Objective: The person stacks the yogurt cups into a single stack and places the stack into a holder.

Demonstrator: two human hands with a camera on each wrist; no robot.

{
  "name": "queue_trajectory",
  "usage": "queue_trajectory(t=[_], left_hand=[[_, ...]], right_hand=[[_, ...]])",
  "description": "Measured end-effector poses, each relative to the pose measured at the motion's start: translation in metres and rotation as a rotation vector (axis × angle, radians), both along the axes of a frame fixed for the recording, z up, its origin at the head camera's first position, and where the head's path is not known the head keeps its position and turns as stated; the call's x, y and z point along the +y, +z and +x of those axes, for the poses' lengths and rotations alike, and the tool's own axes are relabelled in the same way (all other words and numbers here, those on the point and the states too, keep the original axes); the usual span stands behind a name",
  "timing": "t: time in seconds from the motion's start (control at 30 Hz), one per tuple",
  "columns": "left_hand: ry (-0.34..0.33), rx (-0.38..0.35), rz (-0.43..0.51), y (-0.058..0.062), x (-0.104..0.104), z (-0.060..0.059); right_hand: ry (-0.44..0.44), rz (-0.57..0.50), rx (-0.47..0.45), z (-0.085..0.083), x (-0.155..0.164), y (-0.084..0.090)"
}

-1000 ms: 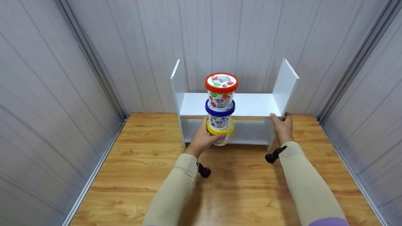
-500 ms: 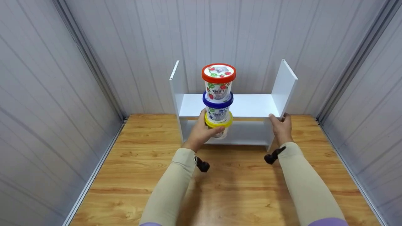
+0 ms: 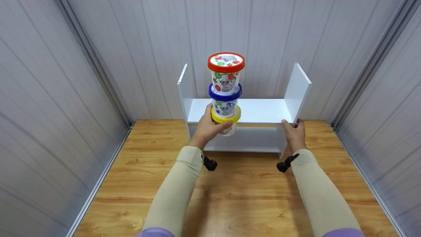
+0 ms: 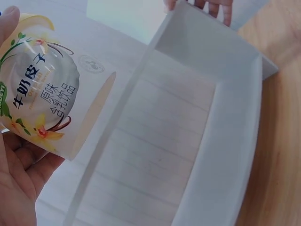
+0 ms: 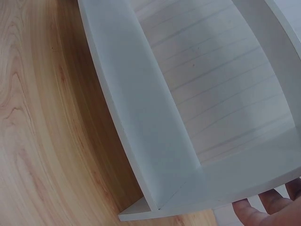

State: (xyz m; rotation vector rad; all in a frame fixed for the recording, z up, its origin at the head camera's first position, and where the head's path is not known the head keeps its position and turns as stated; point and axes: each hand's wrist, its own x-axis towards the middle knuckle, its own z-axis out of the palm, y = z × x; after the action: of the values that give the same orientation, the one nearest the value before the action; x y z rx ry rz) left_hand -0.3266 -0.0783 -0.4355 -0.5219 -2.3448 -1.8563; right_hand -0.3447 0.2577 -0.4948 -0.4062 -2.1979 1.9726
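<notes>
My left hand [image 3: 207,129] grips the lowest tub of a stack of three, the yellow-lidded tub [image 3: 228,127]. On top of it stand a blue-lidded tub [image 3: 225,102] and then a red-lidded tub [image 3: 225,77]. The stack is held up in front of the white shelf unit [image 3: 263,110], its upper part above the upper board in the head view. In the left wrist view, the yellow-lidded tub [image 4: 40,89] shows its printed side, with fingers beneath it. My right hand [image 3: 295,134] holds the shelf unit's right side, thumb at the upper board's front edge and fingers around the outer face.
The shelf unit has a lower board [image 3: 245,144] and two upright side panels, with the left panel [image 3: 185,89] near the stack. It stands on a wooden surface [image 3: 148,171]. Pale panelled walls [image 3: 158,49] enclose the back and both sides.
My left hand has raised the stack of tubs and carried it slightly left and forward. The right hand has stayed at the shelf unit's right side.
</notes>
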Motion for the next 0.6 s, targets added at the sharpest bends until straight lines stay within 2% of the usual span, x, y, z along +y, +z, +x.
queue_trajectory(t=[0.27,0.6], left_hand=[[0.038,-0.004,0.006,0.012,-0.009,-0.007],[0.080,-0.055,-0.006,0.015,-0.013,-0.016]], right_hand=[[-0.007,0.001,0.004,0.000,-0.001,0.000],[-0.009,-0.024,0.008,0.000,0.002,-0.002]])
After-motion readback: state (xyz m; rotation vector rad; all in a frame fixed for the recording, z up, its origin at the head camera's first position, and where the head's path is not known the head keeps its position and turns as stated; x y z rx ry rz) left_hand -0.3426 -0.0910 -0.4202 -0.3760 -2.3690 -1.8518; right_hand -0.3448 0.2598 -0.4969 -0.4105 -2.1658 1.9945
